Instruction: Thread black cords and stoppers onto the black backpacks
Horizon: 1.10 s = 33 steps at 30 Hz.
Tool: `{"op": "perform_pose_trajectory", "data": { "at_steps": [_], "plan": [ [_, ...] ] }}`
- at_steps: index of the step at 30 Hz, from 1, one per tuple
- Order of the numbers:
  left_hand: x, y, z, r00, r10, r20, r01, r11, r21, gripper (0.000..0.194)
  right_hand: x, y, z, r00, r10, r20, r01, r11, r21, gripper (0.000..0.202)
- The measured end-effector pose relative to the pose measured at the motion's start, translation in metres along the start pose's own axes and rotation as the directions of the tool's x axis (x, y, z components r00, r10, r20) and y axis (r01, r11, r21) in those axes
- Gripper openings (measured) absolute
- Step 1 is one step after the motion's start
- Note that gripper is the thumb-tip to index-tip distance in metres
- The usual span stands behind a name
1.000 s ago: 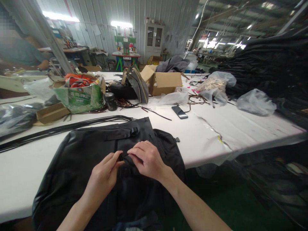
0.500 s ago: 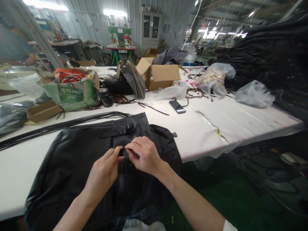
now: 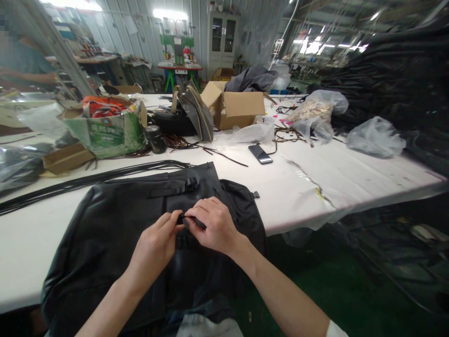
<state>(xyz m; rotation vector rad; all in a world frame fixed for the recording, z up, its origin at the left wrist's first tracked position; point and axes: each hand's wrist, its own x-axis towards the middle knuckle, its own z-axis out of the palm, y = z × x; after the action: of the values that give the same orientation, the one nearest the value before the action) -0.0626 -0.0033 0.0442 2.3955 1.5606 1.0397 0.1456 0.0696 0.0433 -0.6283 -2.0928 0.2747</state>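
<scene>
A large black bag [image 3: 115, 224] lies across the near edge of the white-covered table, its lower part hanging toward me. Over its middle, my left hand [image 3: 159, 238] pinches a small black piece, perhaps a strap end or buckle, mostly hidden by the fingertips. My right hand [image 3: 212, 224] is closed too, thumb and fingers gripping the same dark piece from the other side. Just above the hands, a black strap with a buckle [image 3: 189, 185] crosses the bag. Another small buckle [image 3: 256, 194] sticks out at the bag's right side.
Long black cords [image 3: 105, 178] lie behind the bag. Farther back stand a green bag [image 3: 112, 135], a dark jar [image 3: 155, 139], a cardboard box [image 3: 243, 110] and a phone [image 3: 260, 154]. Plastic bags [image 3: 375, 138] sit at the right. A person [image 3: 26, 65] is at the far left.
Both hands stay over the same spot on the bag, still gripping, with only slight finger movement. The whole view has shifted a little.
</scene>
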Motion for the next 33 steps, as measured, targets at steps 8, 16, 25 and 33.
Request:
{"op": "perform_pose_trajectory", "data": {
  "at_steps": [8,16,25,33],
  "plan": [
    [-0.001,0.001,-0.001,1.0,-0.011,-0.025,0.011,1.0,-0.024,0.033,0.003,0.0,0.0,1.0,-0.013,0.02,0.013,1.0,0.016,0.005],
    [-0.005,-0.001,-0.002,0.999,-0.038,-0.026,0.036,0.998,-0.05,0.032,0.004,0.002,-0.001,0.99,-0.095,0.106,0.096,0.995,-0.003,0.01],
    [-0.006,0.001,-0.002,0.999,-0.046,-0.029,0.044,0.998,-0.054,0.032,0.006,0.001,-0.003,0.989,-0.076,0.127,0.078,0.997,-0.008,0.01],
    [-0.01,-0.001,0.002,0.999,-0.035,-0.012,0.035,0.999,-0.008,0.033,0.008,-0.004,-0.006,0.986,-0.064,0.154,0.072,0.996,-0.043,0.01]
  ]
}}
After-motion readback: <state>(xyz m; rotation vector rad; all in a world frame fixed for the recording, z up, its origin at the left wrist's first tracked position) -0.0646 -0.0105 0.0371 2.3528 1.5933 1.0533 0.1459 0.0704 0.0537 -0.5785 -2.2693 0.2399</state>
